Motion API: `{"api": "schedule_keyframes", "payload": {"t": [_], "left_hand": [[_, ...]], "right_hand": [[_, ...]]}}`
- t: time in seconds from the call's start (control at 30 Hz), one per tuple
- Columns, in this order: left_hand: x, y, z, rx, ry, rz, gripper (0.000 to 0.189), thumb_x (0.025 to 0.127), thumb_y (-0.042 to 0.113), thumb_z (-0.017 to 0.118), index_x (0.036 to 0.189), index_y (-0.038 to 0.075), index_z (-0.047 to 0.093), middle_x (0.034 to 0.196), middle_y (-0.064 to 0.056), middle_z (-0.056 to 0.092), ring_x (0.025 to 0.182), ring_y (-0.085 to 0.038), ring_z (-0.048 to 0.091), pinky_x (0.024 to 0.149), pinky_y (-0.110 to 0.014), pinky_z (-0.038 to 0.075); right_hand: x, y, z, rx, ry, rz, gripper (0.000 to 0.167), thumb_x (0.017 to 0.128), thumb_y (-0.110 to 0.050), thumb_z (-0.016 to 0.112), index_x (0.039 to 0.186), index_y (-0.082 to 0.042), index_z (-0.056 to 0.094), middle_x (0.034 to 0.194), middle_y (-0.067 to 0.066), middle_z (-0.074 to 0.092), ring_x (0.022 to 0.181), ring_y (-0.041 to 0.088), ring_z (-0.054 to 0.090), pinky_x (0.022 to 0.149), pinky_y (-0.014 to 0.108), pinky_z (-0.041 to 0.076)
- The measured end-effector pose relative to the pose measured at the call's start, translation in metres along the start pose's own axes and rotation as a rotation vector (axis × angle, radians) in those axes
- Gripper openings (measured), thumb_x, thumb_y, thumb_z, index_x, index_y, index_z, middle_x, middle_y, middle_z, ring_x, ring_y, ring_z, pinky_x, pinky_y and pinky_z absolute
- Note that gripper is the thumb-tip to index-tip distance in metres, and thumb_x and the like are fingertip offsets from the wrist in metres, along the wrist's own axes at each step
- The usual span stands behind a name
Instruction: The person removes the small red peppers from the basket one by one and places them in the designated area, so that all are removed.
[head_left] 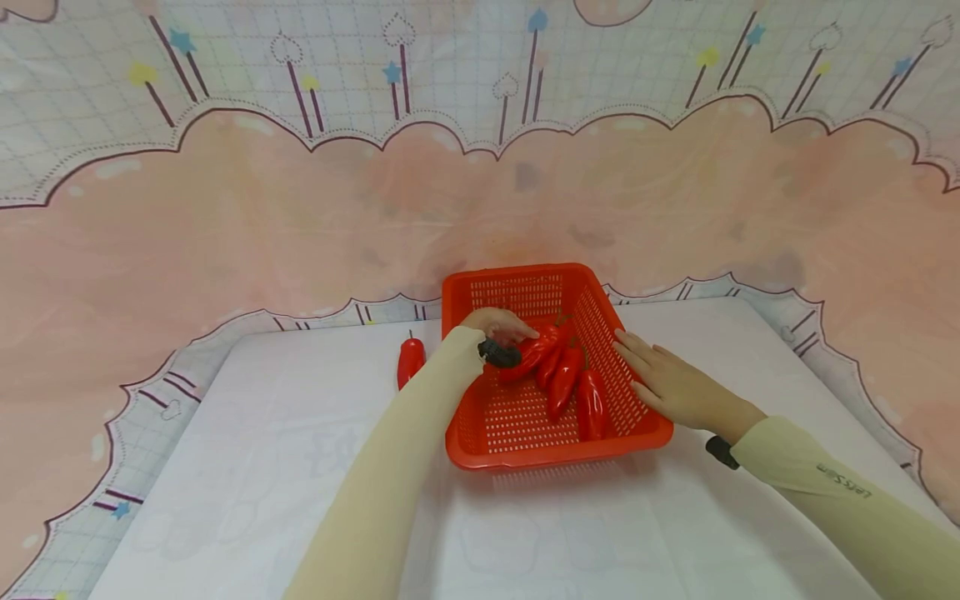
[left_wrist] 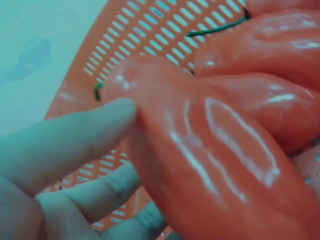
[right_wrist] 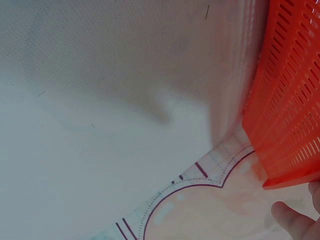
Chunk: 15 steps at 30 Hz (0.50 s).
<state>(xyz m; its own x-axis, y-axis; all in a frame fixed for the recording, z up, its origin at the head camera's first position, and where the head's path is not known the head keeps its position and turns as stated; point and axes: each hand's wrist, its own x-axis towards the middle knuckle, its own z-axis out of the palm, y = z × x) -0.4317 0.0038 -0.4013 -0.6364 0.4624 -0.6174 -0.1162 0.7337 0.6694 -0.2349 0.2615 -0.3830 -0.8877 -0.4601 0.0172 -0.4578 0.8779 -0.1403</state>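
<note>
A red perforated plastic basket (head_left: 555,454) stands on the white table with several glossy red peppers (head_left: 564,383) inside, some showing thin green stems. My left hand (head_left: 498,323) reaches over the basket's left side and holds one plump red pepper (left_wrist: 200,145) among the others. In the left wrist view one digit presses its near side, while other fingers pass behind it. My right hand (head_left: 671,383) lies along the outside of the basket's right side. Its fingers are extended, with the tips at the rim; the right wrist view shows only fingertips (right_wrist: 295,220) near the basket wall (right_wrist: 290,100).
Another red pepper (head_left: 410,360) lies on the white tabletop (head_left: 300,433), left of the basket and partly hidden by my left sleeve (head_left: 397,467). A patterned pink and white cloth (head_left: 337,217) hangs behind the table.
</note>
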Motion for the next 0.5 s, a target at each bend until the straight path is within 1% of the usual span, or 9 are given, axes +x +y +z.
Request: {"api": "schedule_keyframes", "payload": {"t": [0.03,0.07,0.13,0.2,0.23,0.27,0.3,0.47,0.5], "left_hand": [[0.002,0.0,-0.001,0.005,-0.004,0.0,0.064,0.086,0.037,0.066,0.14,0.012,0.043,0.143,-0.009,0.047,0.135,-0.024,0.041,0.11,-0.035,0.038],[-0.014,0.006,0.004,0.005,0.017,-0.007,0.06,0.089,0.032,0.062,0.141,0.01,0.042,0.145,-0.011,0.044,0.137,-0.026,0.039,0.113,-0.037,0.034],[-0.028,0.011,0.006,-0.004,0.018,0.007,0.056,0.091,0.027,0.061,0.14,0.008,0.043,0.147,-0.011,0.042,0.137,-0.027,0.038,0.113,-0.038,0.033],[-0.044,0.017,0.008,-0.003,0.019,0.019,0.054,0.09,0.023,0.062,0.139,0.007,0.046,0.147,-0.011,0.041,0.137,-0.027,0.038,0.113,-0.038,0.033],[-0.049,0.019,0.009,0.0,0.018,0.022,0.054,0.09,0.022,0.062,0.139,0.007,0.046,0.148,-0.01,0.04,0.137,-0.027,0.037,0.113,-0.038,0.033],[-0.05,0.019,0.009,-0.001,0.017,0.022,0.054,0.089,0.021,0.063,0.139,0.008,0.046,0.149,-0.009,0.039,0.137,-0.027,0.037,0.113,-0.037,0.034],[-0.049,0.018,0.009,0.008,0.013,0.026,0.055,0.088,0.02,0.064,0.139,0.008,0.046,0.149,-0.007,0.038,0.137,-0.026,0.037,0.112,-0.036,0.035],[-0.028,0.008,0.008,0.007,0.014,0.015,0.058,0.086,0.018,0.068,0.139,0.011,0.046,0.15,-0.006,0.038,0.136,-0.027,0.038,0.11,-0.036,0.037],[-0.028,0.008,0.008,0.009,0.015,0.015,0.058,0.085,0.017,0.069,0.139,0.01,0.046,0.15,-0.006,0.038,0.136,-0.027,0.038,0.11,-0.036,0.037]], "right_hand": [[0.0,0.0,0.0,-0.001,-0.001,0.0,0.064,0.095,-0.028,0.046,0.148,-0.001,0.021,0.157,0.017,0.015,0.142,0.037,0.023,0.113,0.058,0.022],[0.0,0.0,0.0,0.0,-0.002,0.0,0.064,0.095,-0.028,0.047,0.148,-0.001,0.021,0.157,0.017,0.015,0.142,0.037,0.023,0.113,0.058,0.022],[0.0,0.0,0.0,-0.004,-0.001,-0.001,0.064,0.095,-0.027,0.046,0.148,-0.001,0.021,0.157,0.017,0.015,0.142,0.037,0.023,0.113,0.058,0.022],[0.0,0.0,0.0,-0.008,-0.001,-0.001,0.064,0.096,-0.027,0.046,0.148,-0.001,0.021,0.157,0.017,0.015,0.142,0.037,0.023,0.113,0.058,0.022],[0.0,0.0,0.0,-0.009,-0.001,0.0,0.063,0.096,-0.027,0.046,0.148,-0.001,0.022,0.157,0.018,0.015,0.141,0.038,0.023,0.113,0.058,0.022],[0.0,0.001,0.0,-0.01,0.0,0.0,0.063,0.096,-0.026,0.046,0.148,0.0,0.022,0.157,0.018,0.015,0.141,0.038,0.022,0.113,0.058,0.022],[0.0,0.001,0.0,-0.012,0.0,0.0,0.063,0.096,-0.026,0.046,0.148,0.0,0.022,0.157,0.018,0.015,0.141,0.038,0.022,0.113,0.059,0.022],[0.0,0.0,0.0,-0.011,0.005,0.0,0.064,0.095,-0.027,0.046,0.148,-0.001,0.022,0.157,0.017,0.016,0.142,0.037,0.022,0.113,0.059,0.022],[0.0,0.0,0.0,-0.008,0.013,-0.005,0.064,0.095,-0.027,0.047,0.148,-0.001,0.022,0.156,0.018,0.017,0.141,0.038,0.023,0.112,0.059,0.023]]}}
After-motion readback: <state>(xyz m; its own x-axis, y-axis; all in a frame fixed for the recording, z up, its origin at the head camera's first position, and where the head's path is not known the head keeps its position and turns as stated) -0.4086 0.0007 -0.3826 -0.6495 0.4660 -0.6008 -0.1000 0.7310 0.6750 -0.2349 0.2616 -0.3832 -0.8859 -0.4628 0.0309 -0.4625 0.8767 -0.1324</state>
